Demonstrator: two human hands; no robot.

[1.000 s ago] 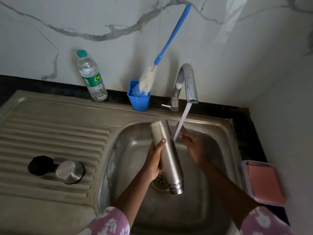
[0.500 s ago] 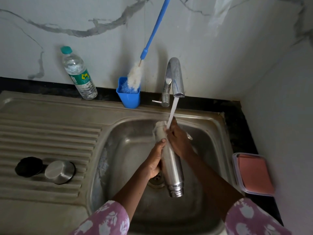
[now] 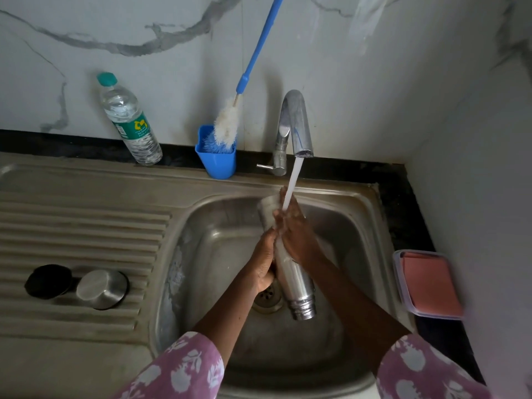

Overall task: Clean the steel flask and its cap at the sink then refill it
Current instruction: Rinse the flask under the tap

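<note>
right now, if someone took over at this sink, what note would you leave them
Left grip holds the cylindrical steel flask mid-body, mouth down over the steel sink basin.
Right grip wraps its upper end under the running tap stream.
Round steel cap and a black round lid lie on the drainboard, left.
Done: cap off, outside getting rinsed.
Left: wash cap, refill, close. Blue-handled bottle brush stands in the blue cup.

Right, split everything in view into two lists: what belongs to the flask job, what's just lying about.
Job: steel flask, left hand and right hand on it, running tap, steel cap and black stopper on the drainboard, bottle brush in the blue cup.
Lying about: plastic water bottle (maybe for refilling), lidded box with pink contents.
</note>
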